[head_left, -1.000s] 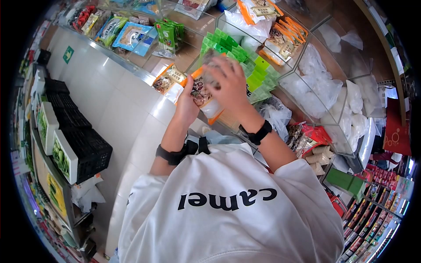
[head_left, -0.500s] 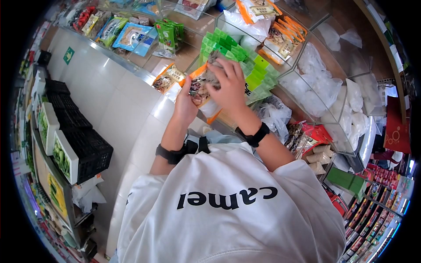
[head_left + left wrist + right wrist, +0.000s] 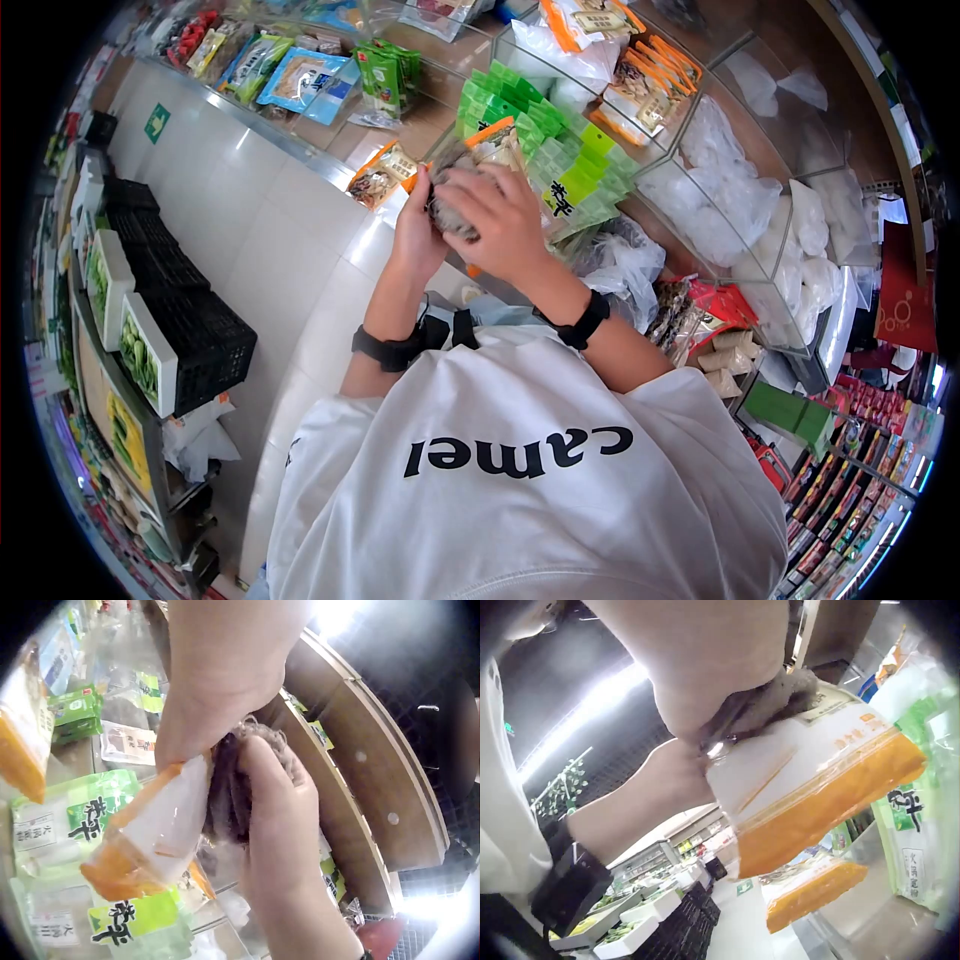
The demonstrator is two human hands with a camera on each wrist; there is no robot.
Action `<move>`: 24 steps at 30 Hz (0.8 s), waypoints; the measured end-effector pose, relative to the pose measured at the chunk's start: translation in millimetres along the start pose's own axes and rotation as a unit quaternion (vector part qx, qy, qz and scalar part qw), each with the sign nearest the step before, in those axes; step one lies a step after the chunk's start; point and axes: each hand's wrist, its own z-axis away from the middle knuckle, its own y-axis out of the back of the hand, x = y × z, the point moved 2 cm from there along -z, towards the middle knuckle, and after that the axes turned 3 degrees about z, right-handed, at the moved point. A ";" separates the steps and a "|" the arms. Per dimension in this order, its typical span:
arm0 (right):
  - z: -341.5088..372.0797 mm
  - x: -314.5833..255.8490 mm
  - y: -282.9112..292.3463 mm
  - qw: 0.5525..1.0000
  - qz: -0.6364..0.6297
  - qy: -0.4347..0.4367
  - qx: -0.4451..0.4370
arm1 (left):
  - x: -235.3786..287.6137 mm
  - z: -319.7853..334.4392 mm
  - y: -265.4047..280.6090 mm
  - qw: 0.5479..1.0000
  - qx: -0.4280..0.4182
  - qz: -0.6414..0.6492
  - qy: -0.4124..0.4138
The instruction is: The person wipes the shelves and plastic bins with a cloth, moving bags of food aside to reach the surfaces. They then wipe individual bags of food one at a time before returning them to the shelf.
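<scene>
My left hand (image 3: 418, 238) grips an orange-edged plastic food bag (image 3: 497, 140) by its near left side. With curled fingers my right hand (image 3: 497, 222) holds a fuzzy grey cloth (image 3: 447, 212) against the bag's printed face. Seen from the right wrist, the bag's white panel (image 3: 780, 780) and orange end stick out below the cloth (image 3: 791, 690). Part of the bag's front is hidden by cloth and fingers. Just beyond the hands, green noodle packets (image 3: 575, 175) lie in an overlapping row.
Another orange-edged bag (image 3: 385, 178) lies at the counter's left edge. Clear dividers (image 3: 690, 120) split the counter into bins, with white plastic-wrapped bags (image 3: 720, 205) on the right. Black crates (image 3: 205, 345) stand across the aisle; a red packet (image 3: 705, 310) lies near the right elbow.
My right hand has moved the cloth from the bag's upper part down and left towards my left hand, uncovering the far orange corner. My left hand keeps its grip on the bag.
</scene>
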 end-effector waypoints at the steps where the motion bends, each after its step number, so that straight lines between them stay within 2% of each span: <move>1: 1.0 -2.0 -0.2 1.000 -0.009 0.009 -0.003 | -0.4 -0.4 1.7 1.000 0.001 -0.001 0.001; 4: -4.4 0.4 4.8 1.000 -0.031 -0.001 -0.003 | 2.2 -0.4 3.3 1.000 0.011 -0.025 -0.004; 6: -7.1 4.8 5.5 0.999 -0.043 -0.019 -0.001 | 3.5 3.0 0.5 0.995 0.057 -0.073 0.027; 12: -2.5 20.9 6.2 0.996 -0.054 -0.071 0.026 | 3.7 9.6 -2.3 0.999 0.034 -0.033 -0.009; 14: 0.3 33.5 3.5 0.985 -0.110 -0.127 0.021 | 2.1 11.8 -2.3 0.999 0.026 -0.040 -0.010; 18: 1.5 14.7 10.6 0.993 -0.093 -0.066 0.008 | 2.2 9.5 1.3 0.998 0.010 -0.057 -0.030; 20: 6.7 -9.4 6.4 0.995 -0.072 0.025 -0.058 | 0.3 8.9 5.0 0.999 0.018 -0.049 -0.015; 24: -4.0 5.9 9.1 0.997 -0.057 0.009 -0.048 | 2.5 9.0 6.3 0.998 0.016 -0.055 -0.026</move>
